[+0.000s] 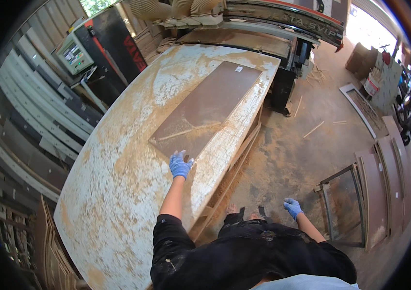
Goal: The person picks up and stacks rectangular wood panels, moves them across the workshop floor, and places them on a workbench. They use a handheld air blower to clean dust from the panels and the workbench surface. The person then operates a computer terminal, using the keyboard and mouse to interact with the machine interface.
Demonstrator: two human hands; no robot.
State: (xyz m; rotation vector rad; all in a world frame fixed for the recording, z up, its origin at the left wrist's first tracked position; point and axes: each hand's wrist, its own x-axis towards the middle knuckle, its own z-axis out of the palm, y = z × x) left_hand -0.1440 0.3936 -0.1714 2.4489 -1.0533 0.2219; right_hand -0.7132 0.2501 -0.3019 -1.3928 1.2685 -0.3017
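Black shirt (258, 253); brown panel (208, 104) beyond left hand (180, 167).

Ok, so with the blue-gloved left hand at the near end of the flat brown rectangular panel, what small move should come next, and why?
Probably a light sweep by the blue-gloved left hand across the pale tan ridge of sawdust: it lies on the flat brown rectangular panel just beyond that hand, whereas the blue-gloved right hand hangs away from it.

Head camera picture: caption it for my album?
Blue-gloved left hand at the end of a brown panel on a dusty table.
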